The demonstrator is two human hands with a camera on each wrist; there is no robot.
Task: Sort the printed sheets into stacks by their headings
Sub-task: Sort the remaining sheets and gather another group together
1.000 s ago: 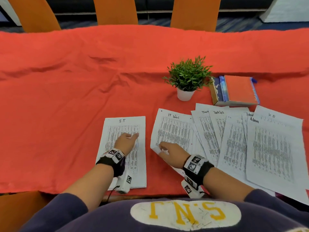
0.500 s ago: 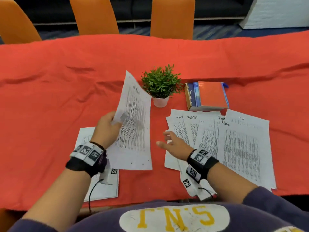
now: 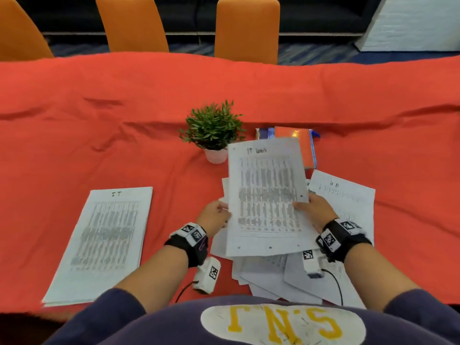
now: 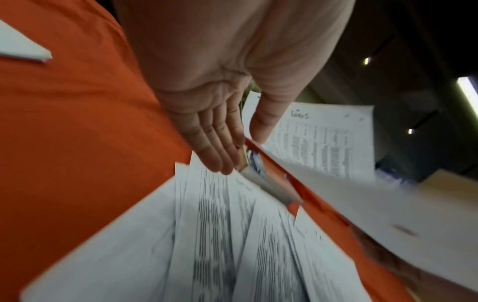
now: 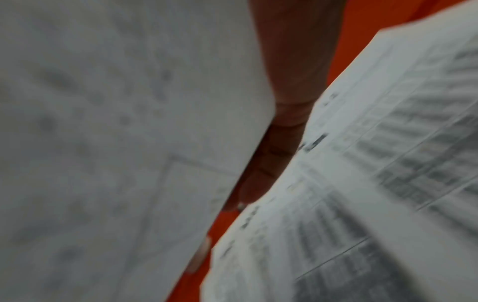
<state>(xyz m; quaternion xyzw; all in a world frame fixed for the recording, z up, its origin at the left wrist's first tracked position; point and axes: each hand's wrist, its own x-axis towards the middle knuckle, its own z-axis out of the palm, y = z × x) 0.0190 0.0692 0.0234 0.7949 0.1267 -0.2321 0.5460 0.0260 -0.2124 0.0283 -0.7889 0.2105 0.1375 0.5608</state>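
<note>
- Raised sheet (image 3: 267,195), headed "IT logs": held tilted above the fanned pile of sheets (image 3: 286,277), its printed face toward the person; the same sheet shows in the left-wrist view (image 4: 325,141).
- Right hand (image 3: 315,211): grips the raised sheet at its right edge, thumb lying on the printed face; the fingers behind the paper are hidden in the head view and blurred in the right-wrist view.
- Left hand (image 3: 215,216): at the sheet's left edge; the left-wrist view shows the fingers (image 4: 214,143) straight and held together, thumb apart, the palm bare. Whether the fingertips touch the sheet cannot be told.
- Stack headed "IT" (image 3: 104,242): lies flat on the red tablecloth (image 3: 99,135), well apart to the left of the hands.
- Sheet headed "HR" (image 3: 346,192): lies at the right of the fanned pile, partly under the right hand.
- Potted plant (image 3: 214,130): stands just beyond the raised sheet's upper left corner.
- Books (image 3: 302,143): lie beside the plant, partly covered by the raised sheet.
- Orange chairs (image 3: 246,28): stand along the table's far side.
</note>
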